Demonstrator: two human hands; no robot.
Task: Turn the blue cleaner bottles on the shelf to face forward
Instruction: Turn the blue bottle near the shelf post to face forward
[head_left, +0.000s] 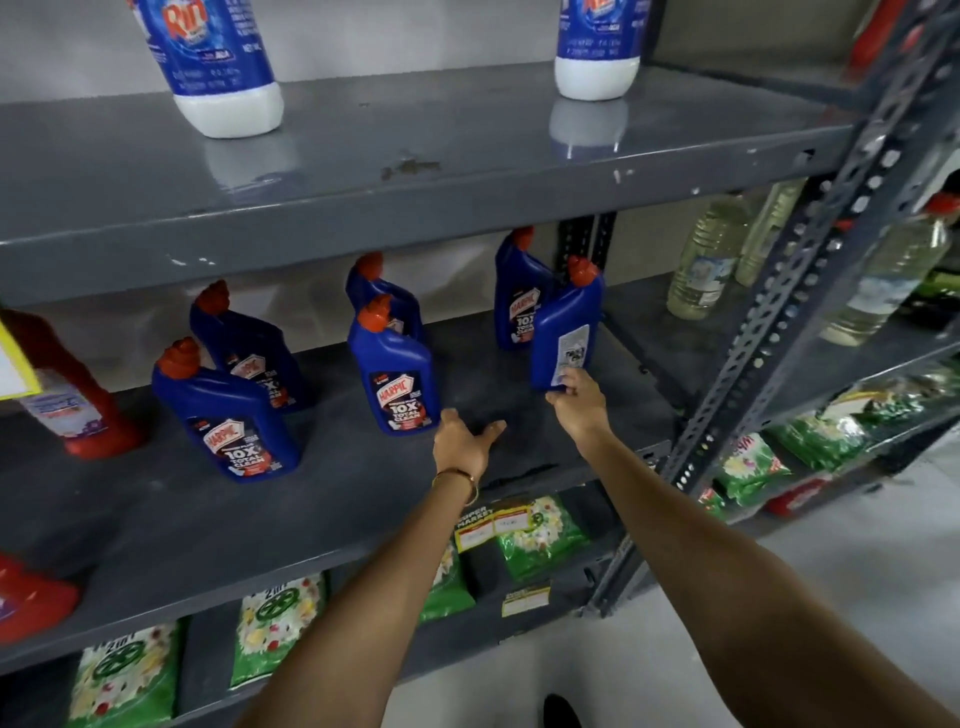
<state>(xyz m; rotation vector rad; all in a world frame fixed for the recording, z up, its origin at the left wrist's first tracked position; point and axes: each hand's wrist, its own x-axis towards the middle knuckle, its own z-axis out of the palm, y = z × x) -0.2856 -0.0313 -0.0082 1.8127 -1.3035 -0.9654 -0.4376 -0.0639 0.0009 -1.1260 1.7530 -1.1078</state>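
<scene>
Head view: the blue cleaner bottle (563, 332) at the right end of the middle shelf (363, 525) stands upright with its back label turned outward, so it looks like the one not yet facing forward. The right hand (576, 402) has its fingers (571, 382) closed around the bottle's lower corner, pinching it near the base. The left hand (462, 441) hovers just above the shelf between this bottle and the front middle bottle (397, 374), fingers spread and holding nothing.

The bottle is rigid moulded plastic and probably full, so fairly heavy for its size (its smooth sides may be a little slippery). Its tall, narrow body with an angled red-capped neck makes it liable to tip if twisted from high up. A low grip across the flat faces, as now, seems the sound place to turn it on its base.

Behind it a second bottle (517, 299) shows its front label, almost touching it. Four more stand further left, the visible labels facing out. Red bottles (72, 395) sit at the far left.
</scene>
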